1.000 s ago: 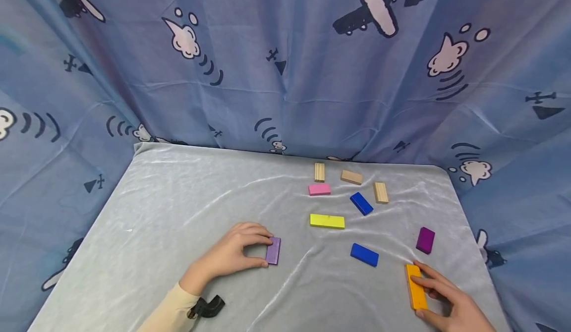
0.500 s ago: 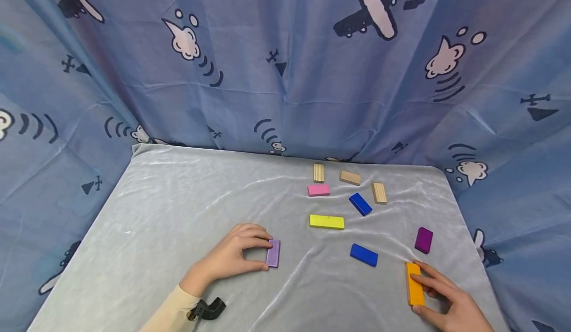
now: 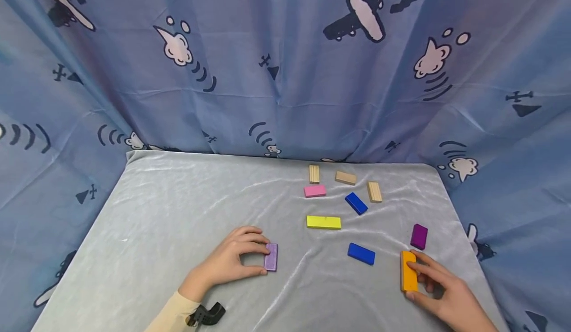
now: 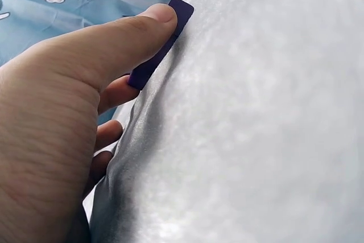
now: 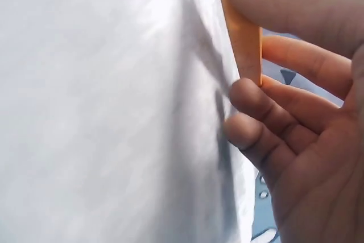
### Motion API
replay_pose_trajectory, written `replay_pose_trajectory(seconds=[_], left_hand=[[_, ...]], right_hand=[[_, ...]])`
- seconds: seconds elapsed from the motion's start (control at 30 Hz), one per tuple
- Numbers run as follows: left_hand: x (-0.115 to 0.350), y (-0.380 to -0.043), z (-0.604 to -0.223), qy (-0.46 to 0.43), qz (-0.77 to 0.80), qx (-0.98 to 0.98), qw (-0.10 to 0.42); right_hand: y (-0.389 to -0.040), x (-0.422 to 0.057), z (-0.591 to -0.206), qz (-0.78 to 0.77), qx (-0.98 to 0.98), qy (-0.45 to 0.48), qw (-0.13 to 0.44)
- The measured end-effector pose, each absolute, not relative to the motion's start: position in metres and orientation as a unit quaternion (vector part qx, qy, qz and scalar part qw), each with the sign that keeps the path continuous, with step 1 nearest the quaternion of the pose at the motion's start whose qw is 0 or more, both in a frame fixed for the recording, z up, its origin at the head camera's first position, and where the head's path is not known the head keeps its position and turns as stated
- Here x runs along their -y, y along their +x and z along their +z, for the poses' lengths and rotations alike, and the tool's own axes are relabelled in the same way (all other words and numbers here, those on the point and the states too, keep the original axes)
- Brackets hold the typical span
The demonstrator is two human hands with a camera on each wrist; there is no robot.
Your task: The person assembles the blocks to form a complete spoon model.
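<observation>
1. Left grip point(image 3: 225, 261) pinches the light purple block point(image 3: 271, 257) by its short ends, thumb near, fingers far. Block is mid-worktop point(image 3: 147, 243), well left of the orange one. Light, even pressure should do — it's a small piece.

2. Right grip point(image 3: 449, 291) pinches the orange block point(image 3: 409, 271) likewise, thumb at near end, fingers at far end, toward the worktop's right side. It's the longer of the two, so prob. more apt to swing; thumb and fingers squarely opposed would help stop any twist.

3. Can't tell whether either block is clear of the cloth point(image 3: 178, 198) or resting on it. Cloth is creased, so dragging might bunch it under an edge; a small lift looks safer than a slide.

4. Nearer blue block point(image 3: 361, 253) lies btwn the two held ones, closer to the orange. Any inward move calls for a path over or round it. Yellow block point(image 3: 323, 222), a bit farther back, deserves the same care.

5. Right grip's far fingers are v. near the dark purple block point(image 3: 419, 236) — a careless push forward could knock it.

6. Both held blocks point roughly away from the body; any turn is best made slowly. On letting go, thumb and fingers should part evenly, so neither block gets nudged askew.
</observation>
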State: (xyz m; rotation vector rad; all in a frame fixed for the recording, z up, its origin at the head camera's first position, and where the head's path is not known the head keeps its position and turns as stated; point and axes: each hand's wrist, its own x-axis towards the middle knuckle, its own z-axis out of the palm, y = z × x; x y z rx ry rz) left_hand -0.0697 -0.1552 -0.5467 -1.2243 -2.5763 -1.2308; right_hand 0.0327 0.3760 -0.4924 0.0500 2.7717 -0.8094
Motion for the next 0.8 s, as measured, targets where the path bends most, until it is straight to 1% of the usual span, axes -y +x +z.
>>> replay_pose_trajectory(seconds=[0.07, 0.23, 0.33, 0.47, 0.63, 0.8], left_hand=[[0.156, -0.069, -0.547, -0.398, -0.394, 0.828, 0.027], [0.156, -0.069, -0.549, -0.404, -0.381, 0.831, 0.038], [0.156, -0.069, -0.548, -0.407, -0.377, 0.831, 0.044], [0.156, -0.069, -0.546, -0.416, -0.375, 0.826, 0.064], [0.155, -0.067, -0.546, -0.412, -0.379, 0.827, 0.061], [0.153, -0.067, -0.549, -0.409, -0.384, 0.826, 0.061]], right_hand=[[0.027, -0.369, -0.488, -0.277, -0.956, 0.0, 0.097], [0.012, -0.343, -0.475, -0.298, -0.951, -0.085, -0.014], [-0.002, -0.324, -0.469, -0.316, -0.938, -0.135, -0.052], [-0.025, -0.292, -0.469, -0.336, -0.921, -0.19, -0.058], [-0.053, -0.247, -0.474, -0.368, -0.892, -0.259, -0.05], [-0.073, -0.204, -0.478, -0.386, -0.879, -0.279, -0.017]])
